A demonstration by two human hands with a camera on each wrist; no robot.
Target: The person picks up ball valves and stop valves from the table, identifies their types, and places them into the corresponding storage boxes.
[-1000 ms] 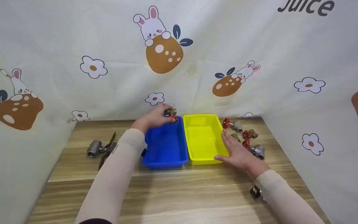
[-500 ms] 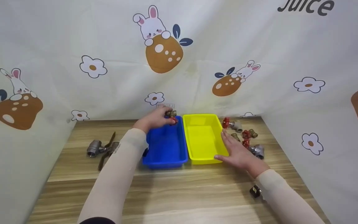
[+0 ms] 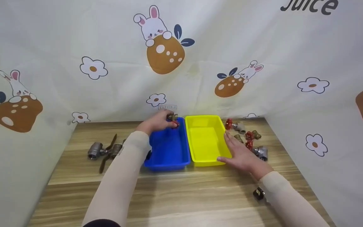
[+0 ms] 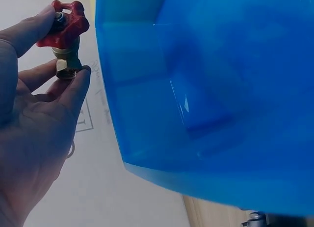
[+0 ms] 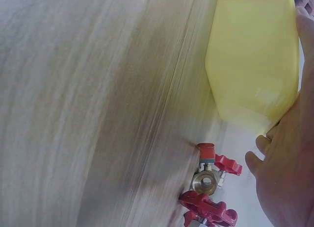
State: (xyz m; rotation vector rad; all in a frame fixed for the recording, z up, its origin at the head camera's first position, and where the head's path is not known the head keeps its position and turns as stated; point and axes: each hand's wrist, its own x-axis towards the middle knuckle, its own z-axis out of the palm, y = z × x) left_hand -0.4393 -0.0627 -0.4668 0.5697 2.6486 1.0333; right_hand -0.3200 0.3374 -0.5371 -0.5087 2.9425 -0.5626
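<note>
My left hand [image 3: 158,121] pinches a brass valve with a red handwheel [image 4: 66,38] between thumb and fingers, above the far end of the blue tray [image 3: 168,165]. In the left wrist view, the thumb presses on the handwheel while fingertips support the threaded brass end; the tray wall stands just beside it. The inside of the blue tray shows bare blue plastic. My right hand [image 3: 242,156] lies with straight fingers along the right side of the yellow tray [image 3: 209,163], its thumb at the near corner. Both trays stand side by side.
Several valves with red handwheels [image 3: 250,136] lie right of the yellow tray, partly behind the right hand. Grey metal valves with dark levers [image 3: 96,150] lie at the left, near the left sleeve. A small black piece [image 3: 258,194] sits by the right forearm. Patterned cloth [image 3: 200,85] hangs behind the table.
My left hand has come down slightly and a little towards me, still gripping the valve. The right hand and both trays stay in place.
</note>
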